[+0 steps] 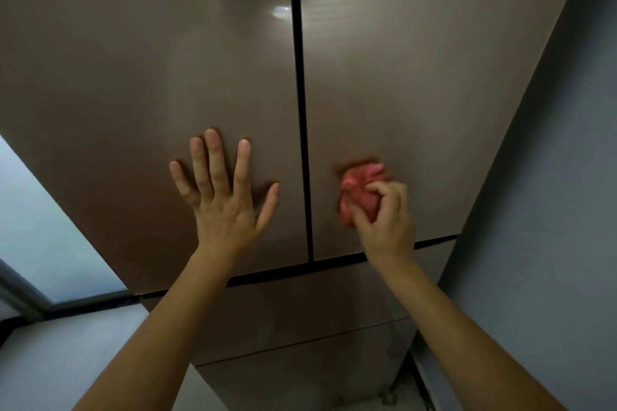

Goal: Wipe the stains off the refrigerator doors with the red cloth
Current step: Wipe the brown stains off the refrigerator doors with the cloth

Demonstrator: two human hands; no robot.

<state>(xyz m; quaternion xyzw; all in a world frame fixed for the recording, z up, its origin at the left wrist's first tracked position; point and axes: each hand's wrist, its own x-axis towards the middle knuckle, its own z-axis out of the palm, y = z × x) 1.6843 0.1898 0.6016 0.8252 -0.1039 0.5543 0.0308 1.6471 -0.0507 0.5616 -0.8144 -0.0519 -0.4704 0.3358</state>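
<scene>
A tall brown refrigerator fills the view, with a left upper door and a right upper door split by a dark vertical gap. My left hand lies flat on the lower part of the left door, fingers spread, holding nothing. My right hand is closed on a bunched red cloth and presses it against the lower part of the right door, just right of the gap. The cloth looks slightly blurred. I cannot make out any stains on the glossy doors.
Below the upper doors are drawer fronts behind a dark horizontal seam. A grey wall stands close on the right. A frosted window and a grey ledge sit to the left. A light reflection shines near the gap.
</scene>
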